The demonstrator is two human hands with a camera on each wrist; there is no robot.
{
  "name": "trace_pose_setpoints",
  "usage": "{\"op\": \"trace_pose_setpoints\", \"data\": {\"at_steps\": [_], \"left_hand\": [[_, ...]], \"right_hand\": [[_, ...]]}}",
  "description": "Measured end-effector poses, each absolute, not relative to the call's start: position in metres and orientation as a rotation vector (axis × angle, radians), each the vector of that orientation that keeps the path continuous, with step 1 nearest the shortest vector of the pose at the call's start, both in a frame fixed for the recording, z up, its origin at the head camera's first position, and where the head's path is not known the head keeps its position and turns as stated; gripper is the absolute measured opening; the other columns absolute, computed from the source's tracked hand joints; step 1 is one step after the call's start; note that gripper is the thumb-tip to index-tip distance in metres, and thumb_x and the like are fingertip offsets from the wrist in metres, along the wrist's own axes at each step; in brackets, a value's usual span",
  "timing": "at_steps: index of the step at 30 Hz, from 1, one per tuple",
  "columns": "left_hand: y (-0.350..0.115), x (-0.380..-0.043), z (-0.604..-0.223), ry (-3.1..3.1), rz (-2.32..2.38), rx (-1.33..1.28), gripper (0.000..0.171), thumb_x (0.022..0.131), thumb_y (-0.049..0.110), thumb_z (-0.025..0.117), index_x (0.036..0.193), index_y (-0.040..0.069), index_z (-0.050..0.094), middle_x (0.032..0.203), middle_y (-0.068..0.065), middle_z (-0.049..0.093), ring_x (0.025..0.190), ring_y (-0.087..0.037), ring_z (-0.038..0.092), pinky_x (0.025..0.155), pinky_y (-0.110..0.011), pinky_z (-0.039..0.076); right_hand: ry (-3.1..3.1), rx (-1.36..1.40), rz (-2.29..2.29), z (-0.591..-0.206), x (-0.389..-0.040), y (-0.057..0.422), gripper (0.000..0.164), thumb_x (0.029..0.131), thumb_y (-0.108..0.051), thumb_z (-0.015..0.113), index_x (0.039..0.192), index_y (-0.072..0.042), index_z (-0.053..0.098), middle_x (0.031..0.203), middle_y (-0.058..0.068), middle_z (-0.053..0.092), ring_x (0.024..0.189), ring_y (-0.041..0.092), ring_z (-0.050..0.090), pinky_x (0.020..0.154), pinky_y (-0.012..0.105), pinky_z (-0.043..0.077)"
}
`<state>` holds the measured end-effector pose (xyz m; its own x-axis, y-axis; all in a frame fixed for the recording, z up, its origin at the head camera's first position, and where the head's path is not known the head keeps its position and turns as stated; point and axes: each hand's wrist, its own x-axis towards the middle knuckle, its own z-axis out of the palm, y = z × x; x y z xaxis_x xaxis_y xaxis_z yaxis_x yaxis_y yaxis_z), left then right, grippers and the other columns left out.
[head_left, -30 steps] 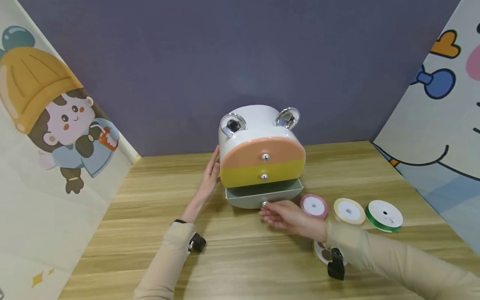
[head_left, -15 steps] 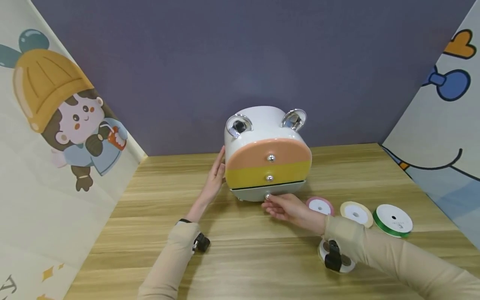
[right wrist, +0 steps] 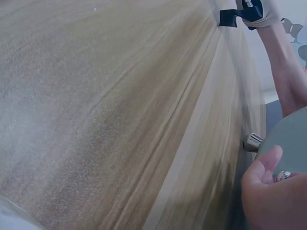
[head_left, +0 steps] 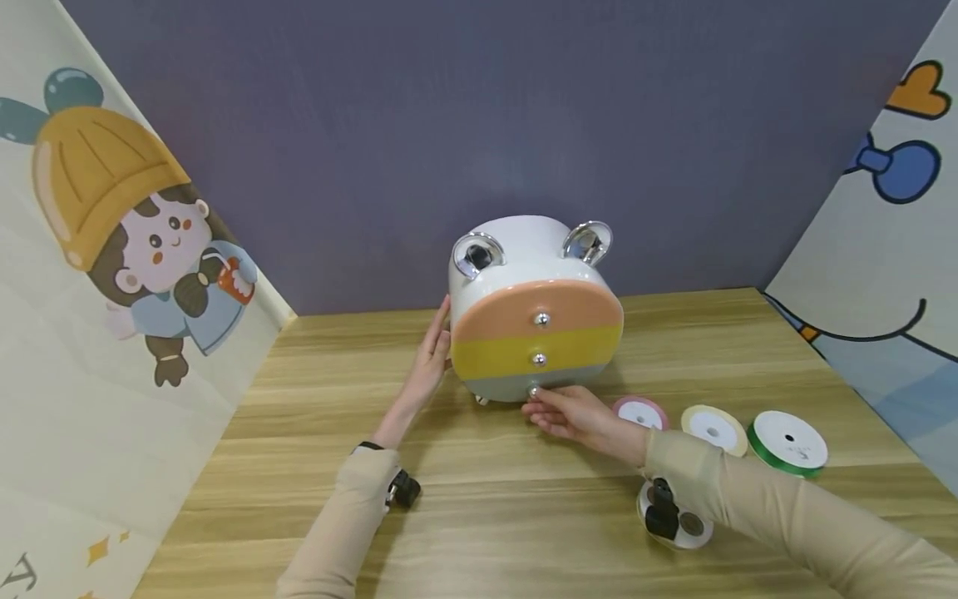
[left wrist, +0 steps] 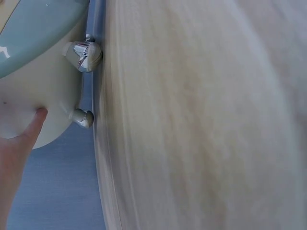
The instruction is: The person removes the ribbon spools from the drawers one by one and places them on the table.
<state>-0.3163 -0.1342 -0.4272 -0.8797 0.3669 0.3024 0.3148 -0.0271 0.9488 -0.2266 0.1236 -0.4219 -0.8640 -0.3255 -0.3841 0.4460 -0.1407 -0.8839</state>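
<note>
A white storage box [head_left: 516, 249] with two silvery ears stands against the back wall in the head view. Its front has an orange drawer [head_left: 501, 316], a yellow drawer [head_left: 494, 356] and a grey bottom drawer [head_left: 497, 388], all flush. My right hand [head_left: 576, 416] pinches the bottom drawer's silver knob [head_left: 534, 391]; the right wrist view shows that knob [right wrist: 284, 176] beside the thumb. Along the box's left side lies my left hand [head_left: 428, 366], fingers extended. In the left wrist view a finger [left wrist: 36, 124] touches the white wall above the silver feet [left wrist: 82, 118].
Right of the box lie a pink-rimmed ribbon spool [head_left: 640, 411], a cream one [head_left: 714, 430] and a green one [head_left: 788, 441]. Another spool [head_left: 692, 526] sits partly under the right wrist's camera. The wooden table [head_left: 479, 516] meets a purple-grey wall [head_left: 374, 150] behind.
The bottom drawer has slid from pulled out to flush with the box front, my right hand moving inward on its knob. My left hand has stayed against the box. The head view has shifted slightly.
</note>
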Motion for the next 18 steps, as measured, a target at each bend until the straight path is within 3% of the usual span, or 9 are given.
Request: {"op": "trace_pose_setpoints", "data": {"at_steps": [5, 8, 12, 15, 18], "left_hand": [[-0.133, -0.318, -0.43, 2.213, 2.073, 0.744, 0.052, 0.11, 0.031, 0.029, 0.159, 0.039, 0.014, 0.168, 0.002, 0.013, 0.146, -0.037, 0.037, 0.102, -0.055, 0.05], [-0.136, -0.318, -0.427, 2.249, 2.041, 0.748, 0.052, 0.11, 0.03, 0.031, 0.159, 0.036, 0.016, 0.168, 0.001, 0.016, 0.144, -0.037, 0.04, 0.104, -0.055, 0.049], [-0.143, -0.317, -0.422, 2.295, 1.981, 0.758, 0.054, 0.11, 0.02, 0.033, 0.161, 0.025, 0.015, 0.168, -0.003, 0.014, 0.143, -0.04, 0.04, 0.109, -0.058, 0.043], [-0.15, -0.312, -0.417, 2.355, 1.9, 0.768, 0.057, 0.109, 0.017, 0.035, 0.161, 0.017, 0.013, 0.168, -0.008, 0.015, 0.144, -0.041, 0.038, 0.112, -0.06, 0.039], [-0.158, -0.303, -0.411, 2.458, 1.77, 0.781, 0.061, 0.108, 0.02, 0.042, 0.161, 0.014, 0.013, 0.166, -0.013, 0.02, 0.146, -0.041, 0.035, 0.114, -0.06, 0.036]], "right_hand": [[1.674, 0.14, -2.036, -0.423, -0.225, 0.125, 0.03, 0.105, -0.018, 0.049, 0.119, 0.008, 0.055, 0.084, -0.003, 0.075, 0.071, 0.001, 0.069, 0.068, 0.015, 0.057], [1.723, 0.106, -2.009, -0.424, -0.224, 0.126, 0.039, 0.105, -0.02, 0.048, 0.125, 0.013, 0.051, 0.085, -0.002, 0.075, 0.071, 0.001, 0.069, 0.07, 0.016, 0.058], [1.931, -0.072, -1.855, -0.422, -0.216, 0.133, 0.049, 0.106, -0.022, 0.046, 0.129, 0.021, 0.047, 0.1, 0.014, 0.075, 0.079, 0.005, 0.069, 0.078, 0.021, 0.06], [2.092, -0.238, -1.713, -0.415, -0.204, 0.141, 0.052, 0.106, -0.025, 0.046, 0.129, 0.021, 0.049, 0.117, 0.03, 0.067, 0.092, 0.016, 0.072, 0.086, 0.029, 0.06], [2.202, -0.381, -1.609, -0.404, -0.188, 0.149, 0.053, 0.107, -0.028, 0.045, 0.133, 0.018, 0.047, 0.126, 0.033, 0.061, 0.103, 0.027, 0.07, 0.091, 0.034, 0.059]]}}
